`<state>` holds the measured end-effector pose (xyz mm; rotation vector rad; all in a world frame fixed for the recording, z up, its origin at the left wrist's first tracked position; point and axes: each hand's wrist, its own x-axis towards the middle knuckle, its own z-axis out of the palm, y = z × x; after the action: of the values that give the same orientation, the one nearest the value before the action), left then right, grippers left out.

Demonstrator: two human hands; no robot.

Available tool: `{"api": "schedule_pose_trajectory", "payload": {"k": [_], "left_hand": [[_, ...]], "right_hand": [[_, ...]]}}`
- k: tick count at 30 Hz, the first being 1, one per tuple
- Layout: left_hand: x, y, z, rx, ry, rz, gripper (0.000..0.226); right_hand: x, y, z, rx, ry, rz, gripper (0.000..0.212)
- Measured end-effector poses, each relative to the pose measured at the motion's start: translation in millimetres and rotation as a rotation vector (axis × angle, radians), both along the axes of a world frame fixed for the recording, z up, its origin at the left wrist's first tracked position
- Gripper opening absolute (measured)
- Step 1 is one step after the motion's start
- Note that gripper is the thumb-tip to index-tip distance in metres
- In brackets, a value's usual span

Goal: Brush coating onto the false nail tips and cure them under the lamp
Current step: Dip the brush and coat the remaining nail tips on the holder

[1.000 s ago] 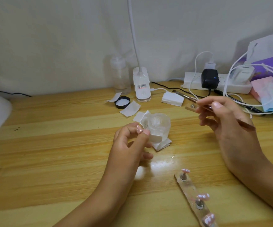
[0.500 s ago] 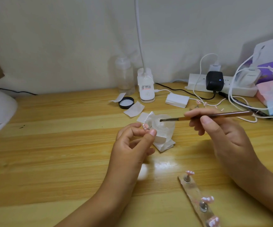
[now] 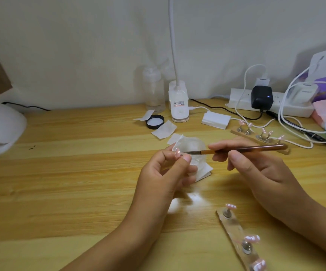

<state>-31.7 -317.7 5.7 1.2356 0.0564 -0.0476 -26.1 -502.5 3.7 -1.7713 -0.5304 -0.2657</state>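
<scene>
My left hand [image 3: 168, 171] pinches a small pink false nail tip [image 3: 177, 153] between thumb and fingers at the table's middle. My right hand [image 3: 256, 169] holds a brown-handled brush [image 3: 236, 150] level, its bristles touching that tip. Just behind the tip sits a clear jar [image 3: 193, 147] on white wipes. A clear strip holder [image 3: 238, 237] with pink nail tips on metal stands lies at the front right. A second holder [image 3: 259, 136] with several tips lies behind my right hand. The white curing lamp [image 3: 0, 126] stands at the far left edge.
A white gooseneck desk lamp [image 3: 178, 106], a clear bottle [image 3: 154, 90], a black lid [image 3: 154, 121] and loose white wipes [image 3: 164, 130] sit at the back. A power strip [image 3: 242, 100] with chargers and tangled cables crowds the back right, next to bags.
My right hand has swung the brush round, passed its bristles over the jar, then brought them left onto the nail tip pinched in my left hand. The view has shifted slightly.
</scene>
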Motion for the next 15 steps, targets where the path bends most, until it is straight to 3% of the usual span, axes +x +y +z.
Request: {"api": "schedule_pose_trajectory", "payload": {"k": [7, 15], "left_hand": [[-0.7, 2.9, -2.4, 0.012, -0.003, -0.089, 0.009], [2.6, 6.0, 0.8, -0.128, 0.055, -0.192, 0.008]], "right_hand": [[0.5, -2.2, 0.2, 0.048, 0.045, 0.024, 0.028], [0.3, -2.5, 0.2, 0.051, 0.055, 0.018, 0.029]]}}
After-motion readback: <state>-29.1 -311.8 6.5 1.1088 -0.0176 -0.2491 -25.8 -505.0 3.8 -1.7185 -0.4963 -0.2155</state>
